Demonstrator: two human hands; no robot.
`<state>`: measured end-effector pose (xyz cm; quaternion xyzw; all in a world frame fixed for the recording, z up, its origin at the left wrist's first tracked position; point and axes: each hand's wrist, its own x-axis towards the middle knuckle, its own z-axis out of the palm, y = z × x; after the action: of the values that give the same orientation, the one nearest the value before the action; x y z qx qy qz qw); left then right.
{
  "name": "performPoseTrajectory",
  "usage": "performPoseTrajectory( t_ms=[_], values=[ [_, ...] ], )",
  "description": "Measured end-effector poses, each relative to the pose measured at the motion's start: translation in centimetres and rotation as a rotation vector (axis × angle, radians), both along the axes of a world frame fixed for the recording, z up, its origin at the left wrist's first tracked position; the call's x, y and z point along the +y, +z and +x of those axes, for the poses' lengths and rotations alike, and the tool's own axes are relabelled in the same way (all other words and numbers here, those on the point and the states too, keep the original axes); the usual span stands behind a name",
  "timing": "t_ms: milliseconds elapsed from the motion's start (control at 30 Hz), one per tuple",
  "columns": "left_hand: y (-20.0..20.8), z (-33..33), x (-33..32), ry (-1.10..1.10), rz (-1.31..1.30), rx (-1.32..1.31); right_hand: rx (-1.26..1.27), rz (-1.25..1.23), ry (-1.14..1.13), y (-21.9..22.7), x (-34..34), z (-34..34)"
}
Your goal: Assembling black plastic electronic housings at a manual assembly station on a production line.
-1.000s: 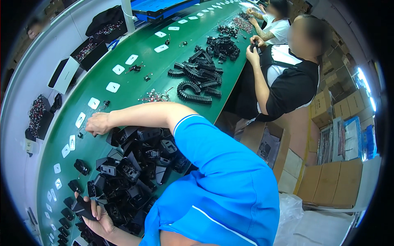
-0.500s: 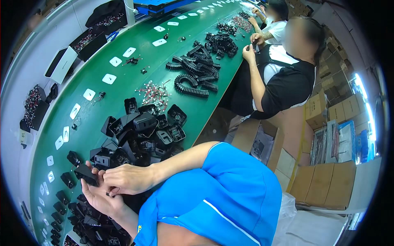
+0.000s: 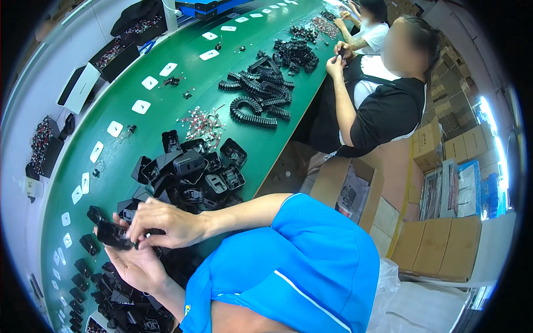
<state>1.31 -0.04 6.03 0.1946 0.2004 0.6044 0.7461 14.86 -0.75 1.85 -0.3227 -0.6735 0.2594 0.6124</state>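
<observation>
My left hand (image 3: 136,267), palm up, holds a black plastic housing (image 3: 112,236), its open hollow side turned up. Over it comes my right hand (image 3: 169,222), thumb and fingers pinched at the housing's near end. A small dark piece (image 3: 135,244) shows at those fingertips, too blurred to name. Just beyond my hands lies a heap of black housings (image 3: 189,164), some with open insides showing. More black housings (image 3: 119,294) are piled near my left forearm.
The green conveyor belt (image 3: 166,116) carries white squares (image 3: 141,106), loose wired parts (image 3: 201,125) and black ridged strips (image 3: 258,91). A co-worker (image 3: 377,94) in black works at the belt's right edge, another person beyond. Cartons (image 3: 444,250) stand at right; bins (image 3: 47,144) line the left.
The housing in my left hand has tipped so that its hollow inside faces up. My right hand has shifted, its fingertips now at the housing's near end.
</observation>
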Motion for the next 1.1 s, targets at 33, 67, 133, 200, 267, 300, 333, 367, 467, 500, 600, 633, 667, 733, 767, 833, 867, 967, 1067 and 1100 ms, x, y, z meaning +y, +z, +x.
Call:
performPoseTrajectory(
  t_ms=[33, 67, 133, 200, 267, 300, 333, 367, 467, 500, 600, 633, 667, 733, 767, 833, 867, 967, 1067, 1100],
  values=[
    [0.1, 0.5, -0.2, 0.001, 0.001, -0.001, -0.001, 0.001, 0.001, 0.1, 0.2, 0.3],
    [0.2, 0.9, -0.4, -0.009, 0.005, 0.001, -0.057, 0.037, -0.071, 0.2, 0.4, 0.6],
    [0.3, 1.4, -0.7, -0.026, 0.014, 0.006, -0.168, 0.111, -0.214, 0.4, 0.8, 0.9],
    [0.0, 1.3, -0.4, -0.031, 0.021, 0.008, -0.223, 0.152, -0.283, 0.5, 1.0, 1.1],
    [-1.8, 0.1, 0.3, -0.146, 0.139, 0.037, -0.213, 0.093, -0.268, 0.3, 0.8, 1.1],
    [-2.5, -0.5, 0.5, -0.204, 0.196, 0.051, -0.208, 0.062, -0.261, 0.1, 0.6, 0.9],
    [-3.1, -1.0, 0.6, -0.261, 0.253, 0.065, -0.203, 0.032, -0.253, 0.1, 0.5, 0.9],
    [-3.1, -1.1, 0.6, -0.255, 0.252, 0.065, -0.204, 0.031, -0.247, 0.0, 0.5, 0.8],
    [-2.8, -1.4, 0.3, -0.227, 0.249, 0.135, -0.253, 0.048, -0.307, 0.2, 0.6, 0.5],
    [-2.7, -1.5, 0.1, -0.216, 0.248, 0.157, -0.27, 0.054, -0.326, 0.2, 0.5, 0.4],
    [-2.5, -0.9, -0.4, -0.128, 0.225, 0.289, -0.311, 0.082, -0.374, 0.1, 0.8, 0.1],
    [-2.3, -0.6, -0.6, -0.081, 0.206, 0.358, -0.329, 0.092, -0.393, 0.0, 0.9, 0.0],
    [-2.3, -0.4, -0.6, -0.031, 0.182, 0.428, -0.346, 0.101, -0.406, -0.1, 1.1, -0.2],
    [-2.8, -0.5, -0.4, -0.007, 0.153, 0.465, -0.278, 0.12, -0.511, 1.3, 1.3, -0.5],
    [-2.9, -0.6, -0.2, -0.01, 0.102, 0.451, -0.369, 0.162, -0.559, 1.6, 1.3, 0.0],
    [-1.7, 0.7, 0.2, 0.011, 0.171, 0.581, -0.379, 0.169, -0.584, 1.4, 1.7, 1.1],
    [-0.8, 0.8, 0.3, 0.031, 0.268, 0.627, -0.444, 0.184, -0.53, 1.7, 1.7, 1.7],
    [0.2, -0.1, -0.1, -0.022, 0.42, 0.478, -0.366, 0.224, -0.465, 2.5, 2.0, 1.9],
    [-0.4, -2.0, -0.3, 0.026, 0.43, 0.469, -0.315, 0.188, -0.317, 2.5, 1.9, 1.0],
    [-0.6, -2.2, -0.3, 0.018, 0.463, 0.485, -0.264, 0.201, -0.294, 2.1, 2.1, 1.0]
  ],
)
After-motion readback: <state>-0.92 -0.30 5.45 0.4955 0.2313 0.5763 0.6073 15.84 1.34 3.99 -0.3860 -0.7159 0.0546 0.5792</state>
